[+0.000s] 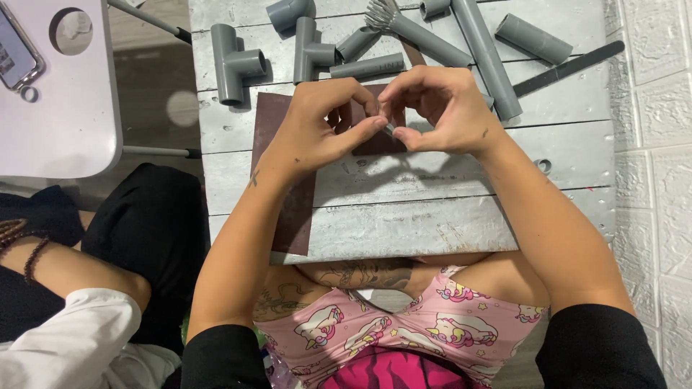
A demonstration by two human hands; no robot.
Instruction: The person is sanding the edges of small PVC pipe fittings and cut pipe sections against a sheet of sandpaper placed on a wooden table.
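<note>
Small grey piece (389, 129), pinched between fingertips of both hands, above dark brown sandpaper sheet (288, 202) on grey plank counter (447, 209). Left hand (324, 126) curled, fingers narrow on piece. Right hand (440, 108) curled, fingers narrow on same piece; piece too small to identify. Behind hands: grey pipe tee fittings (234, 61), straight grey pipe lengths (486, 54), black flat file (569, 68). Far left: white side table (72, 122), phone (18, 50) at its edge. No packages or labels legible.
</note>
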